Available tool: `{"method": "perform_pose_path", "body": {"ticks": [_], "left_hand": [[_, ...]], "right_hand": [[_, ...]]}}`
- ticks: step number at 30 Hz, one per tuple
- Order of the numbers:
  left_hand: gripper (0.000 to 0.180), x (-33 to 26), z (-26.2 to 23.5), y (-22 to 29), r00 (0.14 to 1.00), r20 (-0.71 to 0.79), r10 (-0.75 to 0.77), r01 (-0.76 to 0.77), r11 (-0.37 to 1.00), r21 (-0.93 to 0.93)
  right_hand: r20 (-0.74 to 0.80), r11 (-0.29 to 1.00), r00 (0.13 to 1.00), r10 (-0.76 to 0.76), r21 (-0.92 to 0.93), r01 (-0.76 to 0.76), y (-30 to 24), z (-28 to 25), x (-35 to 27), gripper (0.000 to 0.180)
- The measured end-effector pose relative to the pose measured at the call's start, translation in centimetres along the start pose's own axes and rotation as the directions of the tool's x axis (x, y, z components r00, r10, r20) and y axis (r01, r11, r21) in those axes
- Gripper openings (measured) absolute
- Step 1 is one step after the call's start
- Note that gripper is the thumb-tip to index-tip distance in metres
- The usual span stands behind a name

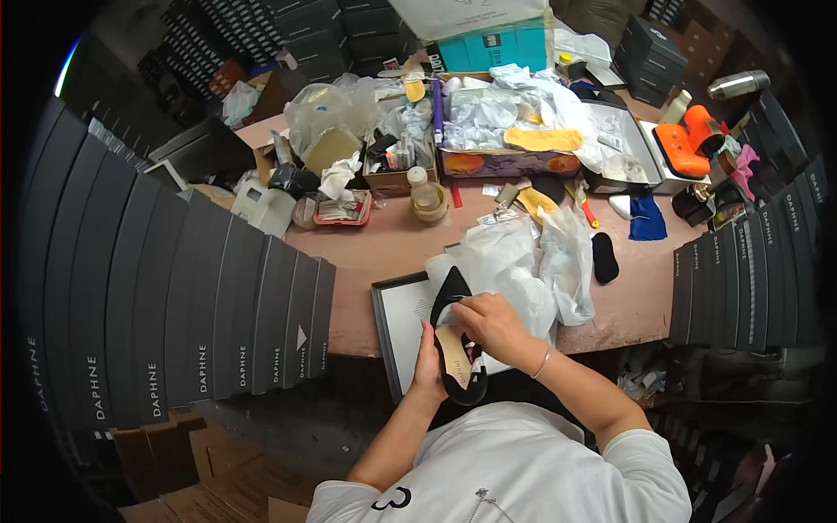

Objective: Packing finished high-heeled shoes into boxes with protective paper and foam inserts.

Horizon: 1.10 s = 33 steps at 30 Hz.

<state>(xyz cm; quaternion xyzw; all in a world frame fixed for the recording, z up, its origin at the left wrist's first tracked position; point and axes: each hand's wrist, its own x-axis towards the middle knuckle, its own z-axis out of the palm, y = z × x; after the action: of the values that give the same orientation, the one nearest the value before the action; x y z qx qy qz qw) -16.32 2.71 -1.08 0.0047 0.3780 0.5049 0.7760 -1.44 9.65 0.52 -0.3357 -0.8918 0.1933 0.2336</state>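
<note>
A black pointed shoe point(452, 285) with a beige insole is held over the table's front edge, its toe pointing away from me. My left hand point(426, 373) grips it along the left side. Closed fingers of my right hand point(499, 329) reach into the shoe's opening, against a bit of white paper point(447, 315) tucked toward the toe; the fingertips are partly hidden. Beneath the shoe lies an open dark grey shoebox point(381, 318) with a white inside. Crumpled white tissue paper point(506, 266) spreads beside and behind my hands.
Tall rows of dark shoeboxes flank me on the left point(187, 305) and right point(757, 270). Farther back stand a paper-filled carton point(466, 166), a pink tray point(349, 213), a small bottle point(420, 187) and an orange tool point(684, 148). A black oval pad point(604, 258) lies right of the tissue.
</note>
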Motion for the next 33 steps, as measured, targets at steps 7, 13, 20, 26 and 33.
{"method": "perform_pose_path", "body": {"ticks": [7, 13, 20, 26, 33], "left_hand": [[0.081, -2.0, -2.4, -2.1, 0.998, -0.016, 0.053, -0.053, 0.998, -0.030], [0.091, -3.1, -3.2, -3.1, 0.996, -0.042, 0.079, -0.075, 0.994, 0.080], [0.071, -1.3, -1.0, -4.2, 0.969, -0.192, 0.157, -0.153, 0.988, 0.037], [0.084, -1.2, -2.7, -6.3, 0.998, -0.056, -0.021, 0.027, 0.993, 0.116], [0.077, 1.2, -3.0, -3.6, 0.917, -0.377, 0.133, -0.102, 0.990, 0.102]], "right_hand": [[0.153, 0.997, 0.988, -0.038, -0.057, 0.047, -2.6, 2.8, 0.9, 0.058], [0.149, 0.947, 0.989, 0.004, 0.317, -0.052, -3.0, 1.9, -0.4, 0.067], [0.233, 0.993, 0.970, 0.066, 0.077, -0.086, -1.0, 2.8, 0.0, 0.085], [0.334, 0.931, 0.933, 0.134, 0.281, -0.235, 0.0, 0.6, -2.2, 0.071], [-0.004, 0.887, 0.964, 0.264, 0.393, -0.242, 5.5, 0.9, -3.7, 0.048]]}}
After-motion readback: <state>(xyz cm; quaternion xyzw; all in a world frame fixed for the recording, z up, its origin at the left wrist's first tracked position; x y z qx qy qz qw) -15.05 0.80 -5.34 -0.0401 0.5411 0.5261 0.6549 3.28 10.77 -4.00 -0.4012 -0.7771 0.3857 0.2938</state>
